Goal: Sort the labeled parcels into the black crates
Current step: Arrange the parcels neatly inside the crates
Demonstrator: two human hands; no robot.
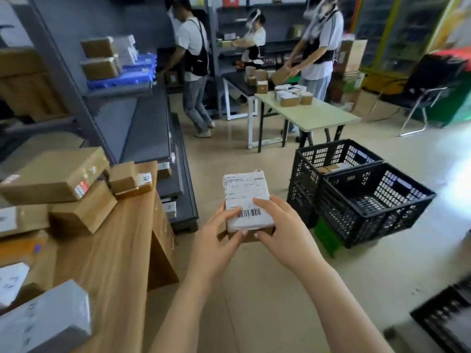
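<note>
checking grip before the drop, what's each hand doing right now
Left hand: holds the small brown cardboard parcel with a white barcode label, gripping its left side.
Right hand: holds the same parcel, gripping its right side.

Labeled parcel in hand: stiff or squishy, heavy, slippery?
Probably stiff: the parcel shows square cardboard edges under the left hand and right hand. Likely light, since fingers alone carry it. The glossy label wrap may be a bit slick.
</note>
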